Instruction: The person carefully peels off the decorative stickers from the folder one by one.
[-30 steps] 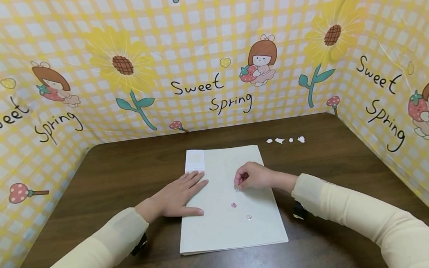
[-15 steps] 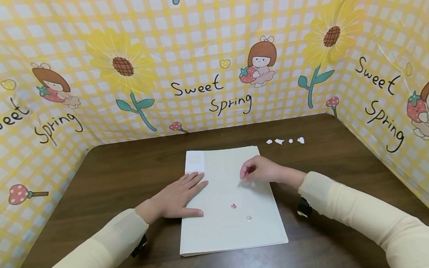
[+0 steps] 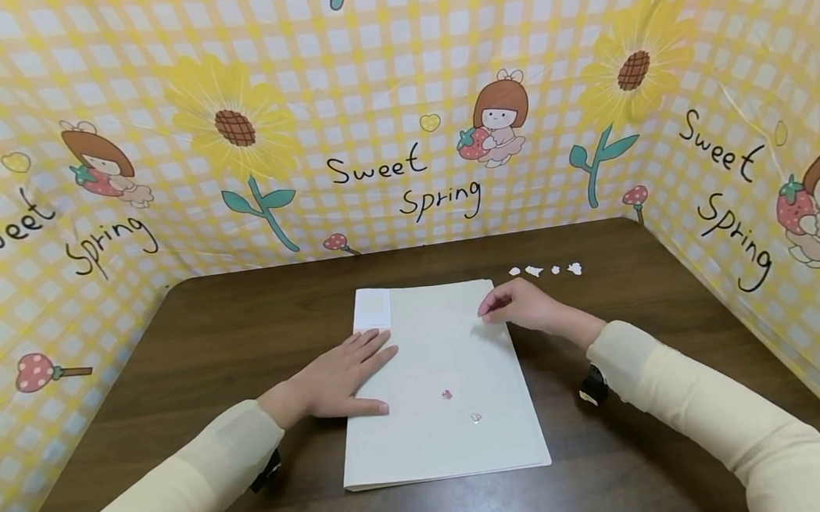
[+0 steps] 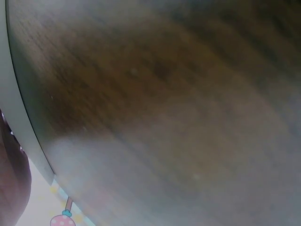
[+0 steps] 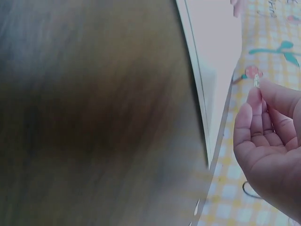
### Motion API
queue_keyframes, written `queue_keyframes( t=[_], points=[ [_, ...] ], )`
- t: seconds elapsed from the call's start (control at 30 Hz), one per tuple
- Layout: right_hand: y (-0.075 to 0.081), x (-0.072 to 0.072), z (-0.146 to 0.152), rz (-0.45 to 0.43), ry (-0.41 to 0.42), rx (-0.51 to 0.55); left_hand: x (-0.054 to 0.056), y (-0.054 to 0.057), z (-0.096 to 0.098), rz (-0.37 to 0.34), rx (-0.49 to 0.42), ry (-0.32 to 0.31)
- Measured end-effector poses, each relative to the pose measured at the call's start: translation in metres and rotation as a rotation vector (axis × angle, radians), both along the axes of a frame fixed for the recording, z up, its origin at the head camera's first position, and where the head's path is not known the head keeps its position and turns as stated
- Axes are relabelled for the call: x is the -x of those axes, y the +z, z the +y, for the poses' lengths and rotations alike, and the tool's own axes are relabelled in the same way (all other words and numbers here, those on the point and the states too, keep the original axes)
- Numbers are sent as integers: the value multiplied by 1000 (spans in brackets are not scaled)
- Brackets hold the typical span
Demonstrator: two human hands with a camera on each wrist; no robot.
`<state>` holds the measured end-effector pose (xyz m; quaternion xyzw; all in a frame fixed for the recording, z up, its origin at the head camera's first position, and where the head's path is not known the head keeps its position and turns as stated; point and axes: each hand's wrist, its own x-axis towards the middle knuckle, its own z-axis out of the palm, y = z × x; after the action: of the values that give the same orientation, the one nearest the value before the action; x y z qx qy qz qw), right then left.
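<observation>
In the head view, the right hand (image 3: 524, 308) hangs over the far right part of the pale folder (image 3: 419, 357), thumb and forefinger tips together; what they pinch barely shows there. Just beyond these knuckles lies a row of white scraps (image 3: 534, 270); nearer the person than the tips, and leftward, lie a pink sticker (image 3: 447, 394) and a pale sticker (image 3: 475, 418), the pink one closer to the left thumb. The left hand (image 3: 347, 376) lies flat, fingers spread, on the folder's left side, holding nothing visible. The left wrist view gives mostly blurred table (image 4: 164, 117); I cannot tell its fingers' state there. In the right wrist view, thumb and forefinger pinch a small slim piece (image 5: 257, 81), poking past their tips, its long axis roughly along them, apparently clear of the folder; the other fingers curl loosely.
</observation>
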<state>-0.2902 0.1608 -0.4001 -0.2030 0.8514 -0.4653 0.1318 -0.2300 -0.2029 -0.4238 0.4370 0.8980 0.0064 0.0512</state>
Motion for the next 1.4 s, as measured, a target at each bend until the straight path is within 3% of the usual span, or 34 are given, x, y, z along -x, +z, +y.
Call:
queue_keyframes(
  t=[0.3, 0.9, 1.4],
  points=[
    [1, 11, 24, -39, -115, 36, -1, 0, 0, 2, -9, -4],
    [7, 29, 74, -14, -346, 86, 0, 0, 0, 7, -9, -2],
    [1, 40, 118, 23, -481, 122, 0, -1, 0, 16, 12, 2]
  ],
)
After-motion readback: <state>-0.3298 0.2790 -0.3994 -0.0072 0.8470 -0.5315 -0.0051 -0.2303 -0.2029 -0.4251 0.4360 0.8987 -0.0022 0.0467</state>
